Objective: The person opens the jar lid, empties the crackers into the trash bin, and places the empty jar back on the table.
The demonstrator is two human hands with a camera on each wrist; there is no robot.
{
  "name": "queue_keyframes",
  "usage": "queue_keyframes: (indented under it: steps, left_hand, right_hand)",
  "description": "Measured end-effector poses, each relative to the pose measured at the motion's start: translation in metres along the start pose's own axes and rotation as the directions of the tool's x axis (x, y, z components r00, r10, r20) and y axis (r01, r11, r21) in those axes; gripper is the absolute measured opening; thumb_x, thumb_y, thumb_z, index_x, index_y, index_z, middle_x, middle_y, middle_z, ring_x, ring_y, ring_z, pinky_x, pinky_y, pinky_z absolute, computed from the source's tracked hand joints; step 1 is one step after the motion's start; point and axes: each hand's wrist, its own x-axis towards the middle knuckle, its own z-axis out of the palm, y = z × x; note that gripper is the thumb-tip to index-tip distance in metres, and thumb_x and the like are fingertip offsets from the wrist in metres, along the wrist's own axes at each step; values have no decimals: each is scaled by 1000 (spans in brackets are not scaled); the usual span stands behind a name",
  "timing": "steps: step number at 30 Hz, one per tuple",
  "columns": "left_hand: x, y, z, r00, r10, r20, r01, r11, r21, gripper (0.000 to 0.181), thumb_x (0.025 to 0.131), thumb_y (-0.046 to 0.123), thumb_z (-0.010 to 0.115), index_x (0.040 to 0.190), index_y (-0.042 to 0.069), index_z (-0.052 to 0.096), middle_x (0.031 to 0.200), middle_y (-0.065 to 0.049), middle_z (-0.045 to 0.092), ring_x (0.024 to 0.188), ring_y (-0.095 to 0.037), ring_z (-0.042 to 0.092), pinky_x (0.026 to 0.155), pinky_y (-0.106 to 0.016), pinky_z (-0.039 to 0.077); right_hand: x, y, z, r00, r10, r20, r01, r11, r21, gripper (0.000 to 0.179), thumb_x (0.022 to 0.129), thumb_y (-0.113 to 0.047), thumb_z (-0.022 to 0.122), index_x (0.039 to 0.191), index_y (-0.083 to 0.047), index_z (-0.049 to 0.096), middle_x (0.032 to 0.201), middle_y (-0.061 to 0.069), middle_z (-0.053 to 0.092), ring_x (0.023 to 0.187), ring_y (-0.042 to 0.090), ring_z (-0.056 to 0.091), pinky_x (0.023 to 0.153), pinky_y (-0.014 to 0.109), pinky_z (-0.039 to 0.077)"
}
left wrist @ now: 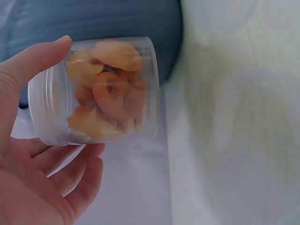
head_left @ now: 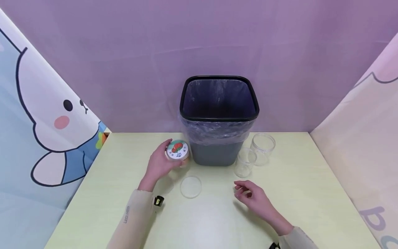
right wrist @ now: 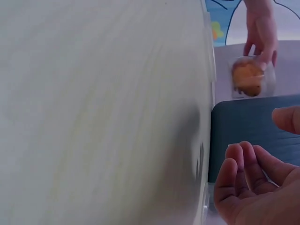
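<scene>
My left hand grips a clear plastic jar by its lid end, left of the bin. A round label with a red tomato-like picture tops the jar. Orange and pale ring-like pieces show through its wall in the left wrist view, where the jar appears lifted off the table. Over the table in front of the bin, my right hand holds nothing, its fingers loosely bent. Closest to it stand two clear jars, side by side. Between the hands lies a clear round lid.
A grey bin with a black rim and a plastic liner stands at the table's back edge. Another faint clear disc lies by the left wrist. Purple cloth hangs behind the pale table, with printed cloths at both sides.
</scene>
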Motion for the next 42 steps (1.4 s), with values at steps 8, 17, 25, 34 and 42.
queue_keyframes:
  steps: [8, 17, 25, 34, 42]
  left_hand:
    - [-30, 22, -3, 997, 66, 28, -65, 997, -31, 101, 64, 38, 94, 148, 15, 44, 136, -7, 57, 117, -26, 57, 95, -49, 47]
    - [-58, 42, 20, 980, 159, 120, -147, 984, -105, 99, 59, 34, 97, 145, 19, 50, 133, 2, 60, 112, -18, 59, 89, -42, 51]
    - [-74, 54, 51, 946, 225, 234, -213, 974, -76, 98, 58, 33, 95, 144, 19, 51, 136, 2, 58, 119, -20, 57, 99, -46, 46]
    - [-85, 57, 79, 902, 294, 317, -283, 956, -81, 99, 57, 43, 96, 143, 21, 50, 130, 10, 59, 114, -12, 57, 97, -41, 47]
    - [-89, 62, 87, 900, 287, 327, -288, 956, -45, 100, 57, 45, 96, 142, 19, 50, 130, 7, 59, 115, -13, 57, 97, -39, 47]
  right_hand:
    - [3, -1, 5, 998, -53, 36, 52, 998, 37, 41, 88, -4, 73, 127, 4, 61, 109, 12, 67, 91, 21, 66, 76, 31, 54]
    - [6, -4, 11, 994, -99, 55, 95, 993, 65, 49, 84, -6, 79, 128, 3, 61, 112, 15, 66, 100, 31, 64, 81, 40, 56]
    - [9, -7, 19, 986, -134, 101, 121, 985, 122, 63, 81, -11, 83, 136, 1, 54, 127, 19, 60, 114, 39, 58, 89, 46, 53]
    - [12, -2, 24, 979, -78, 186, 50, 987, 153, 82, 74, -22, 90, 144, -14, 48, 136, 4, 56, 124, 19, 52, 99, 40, 48]
    - [17, 6, 24, 961, -73, 267, 21, 981, 193, 90, 71, -19, 91, 147, -12, 45, 140, 5, 54, 126, 19, 52, 106, 29, 39]
